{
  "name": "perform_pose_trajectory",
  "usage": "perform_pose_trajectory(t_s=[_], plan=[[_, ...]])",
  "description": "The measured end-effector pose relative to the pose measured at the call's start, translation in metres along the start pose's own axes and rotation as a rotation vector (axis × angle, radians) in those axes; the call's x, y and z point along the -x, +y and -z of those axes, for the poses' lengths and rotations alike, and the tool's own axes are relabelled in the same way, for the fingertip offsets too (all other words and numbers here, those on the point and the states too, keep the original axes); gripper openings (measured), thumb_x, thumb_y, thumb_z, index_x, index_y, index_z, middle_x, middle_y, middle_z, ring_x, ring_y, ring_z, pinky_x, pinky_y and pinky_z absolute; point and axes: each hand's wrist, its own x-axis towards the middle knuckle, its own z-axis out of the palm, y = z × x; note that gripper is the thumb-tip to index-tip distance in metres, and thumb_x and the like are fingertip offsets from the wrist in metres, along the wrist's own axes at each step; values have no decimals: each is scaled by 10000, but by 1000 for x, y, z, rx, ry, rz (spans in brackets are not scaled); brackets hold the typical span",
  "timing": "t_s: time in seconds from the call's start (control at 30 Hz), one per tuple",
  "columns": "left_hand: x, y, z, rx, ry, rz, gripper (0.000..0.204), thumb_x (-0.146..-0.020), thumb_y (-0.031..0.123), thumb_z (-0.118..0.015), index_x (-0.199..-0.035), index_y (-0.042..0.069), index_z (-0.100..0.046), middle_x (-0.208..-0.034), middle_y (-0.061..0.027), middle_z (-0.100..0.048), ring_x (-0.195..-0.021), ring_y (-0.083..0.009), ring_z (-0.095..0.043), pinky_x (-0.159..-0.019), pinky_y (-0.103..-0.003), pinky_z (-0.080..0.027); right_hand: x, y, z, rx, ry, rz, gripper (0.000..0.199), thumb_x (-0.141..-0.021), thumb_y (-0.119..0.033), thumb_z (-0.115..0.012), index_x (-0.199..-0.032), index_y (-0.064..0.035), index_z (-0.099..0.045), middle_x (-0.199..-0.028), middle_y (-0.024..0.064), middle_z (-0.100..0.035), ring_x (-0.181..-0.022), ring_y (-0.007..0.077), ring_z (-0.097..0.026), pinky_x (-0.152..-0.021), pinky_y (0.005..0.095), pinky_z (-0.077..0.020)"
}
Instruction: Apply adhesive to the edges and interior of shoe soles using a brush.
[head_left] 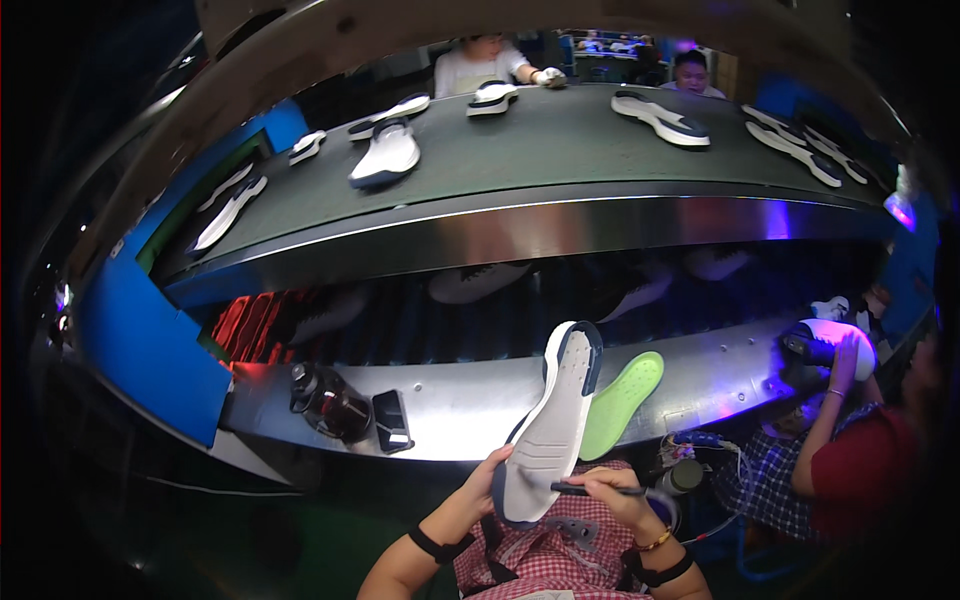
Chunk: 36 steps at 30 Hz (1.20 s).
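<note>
My left hand [482,484] grips a white and navy shoe sole [547,440] by its left edge, low down. The sole stands tilted up, its pale inner face toward me, with small holes in the upper part and grooves in the middle. In my right hand [618,496] is a thin black pen-like tool [573,489], pinched between the fingers. Its tip is over the lower part of the sole; I cannot tell whether it touches. Behind the sole's right side is a light green shoe-shaped piece [624,402], partly covered by the sole.
A metal ledge [470,400] runs ahead of me, bearing a dark bottle [333,402] and a phone [392,420]. Shoes lie in the dim lower level. Several soles rest on the upper dark belt [540,150]. A co-worker at right holds a shoe [845,343]; two people are beyond the belt.
</note>
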Motion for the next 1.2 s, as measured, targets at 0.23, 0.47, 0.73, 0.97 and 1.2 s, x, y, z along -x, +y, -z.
perform_pose_trajectory(t_s=[0.23, 0.47, 0.73, 0.97, 1.2], plan=[[40, 37, -98, -632, 109, -124, 748, -801, 532, -500, -1269, -41, -388, -1196, -166, -515, -1039, -236, -534, -911, -345, -425, 30, -19, 60, -1188, 482, 279, 336, -868, -270, -433, -894, -2, -634, -909, 180, -649, -842, 275, -612, -704, 382, -439], [-105, 135, -230, -71, -538, -481, 690, -882, 567, -288, -1332, 44, -316, -1322, -166, -398, -1156, -345, -449, -961, -468, -382, 39, 8, 79, -1211, 615, 142, 318, -874, -333, -445, -929, -78, -628, -919, 116, -657, -783, 245, -617, -654, 331, -416], [-182, 105, -247, -351, -168, -321, 858, -843, 658, -289, -1374, -6, -178, -1336, -173, -378, -1155, -311, -461, -951, -419, -376, 39, 20, 88, -1211, 700, 145, 345, -876, -336, -444, -999, -55, -600, -946, 118, -640, -783, 231, -595, -653, 332, -404], [-136, 23, 27, -2117, 613, -532, 793, -796, 491, -527, -1334, -31, -270, -1390, -291, -208, -1316, -397, -166, -1063, -482, -141, 47, 35, 92, -1154, 805, -8, 327, -853, -356, -480, -962, -79, -615, -869, 82, -637, -735, 203, -563, -626, 313, -396], [-92, -38, 115, -2248, 832, -485, 637, -842, 435, -433, -1327, 32, -350, -1405, -202, -263, -1312, -351, -212, -1049, -545, -98, 34, 56, 91, -1171, 752, -72, 330, -841, -347, -493, -980, -67, -601, -938, 104, -620, -741, 216, -552, -635, 325, -393]])
